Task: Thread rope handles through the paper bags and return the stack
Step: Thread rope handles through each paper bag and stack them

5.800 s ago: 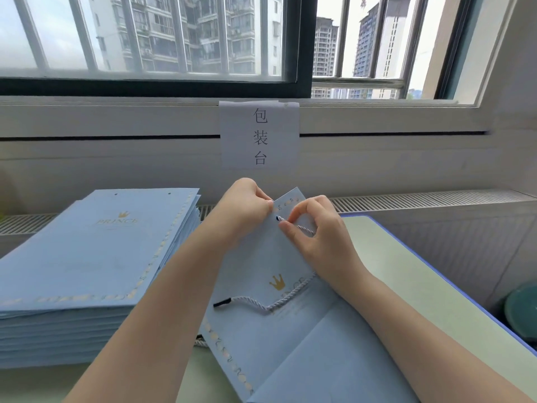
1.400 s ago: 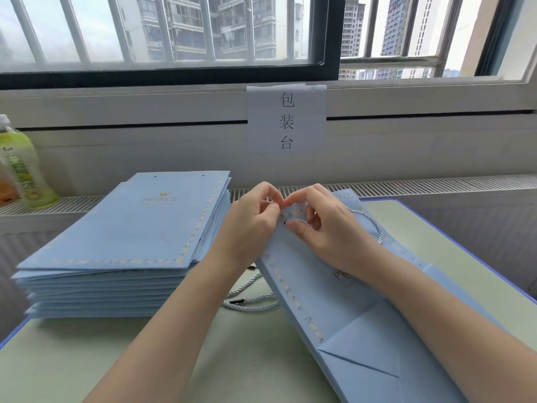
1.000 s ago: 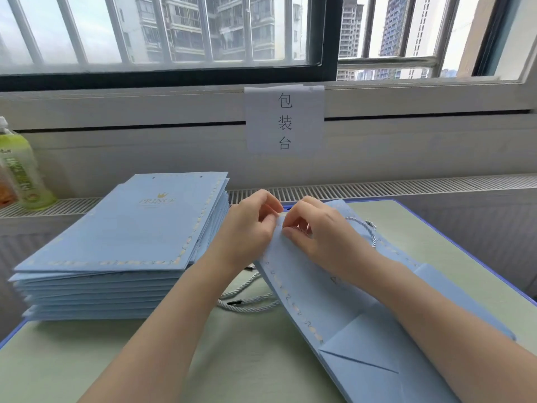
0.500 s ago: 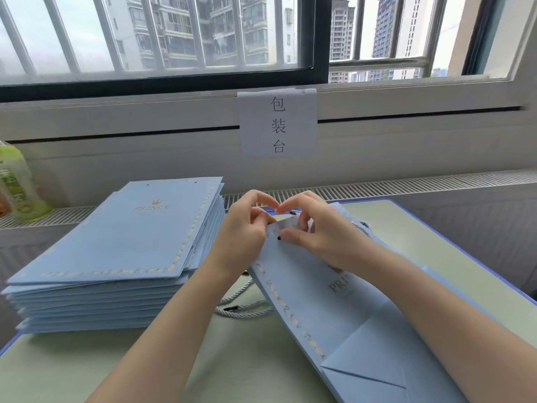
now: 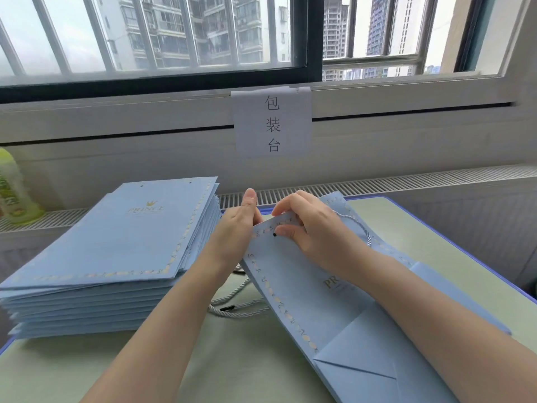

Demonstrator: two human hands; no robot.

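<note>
Since half a second ago, left hand (image 5: 235, 228) thumb lifted; both hands pinch the flat pale-blue paper bag (image 5: 305, 286) rim, right hand (image 5: 313, 231) beside its punched hole (image 5: 275, 235). Risk: torn hole.

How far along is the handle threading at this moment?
Done: one rope already loops from the far side of the bag in hand. In hand: left hand and right hand pinch its top edge beside a dark hole or rope tip. Left: spare ropes on the table, and the stack, whose top bag shows empty holes.

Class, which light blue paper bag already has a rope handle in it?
The light blue paper bag held in both hands, with white rope attached; the stacked bags have none.
</note>
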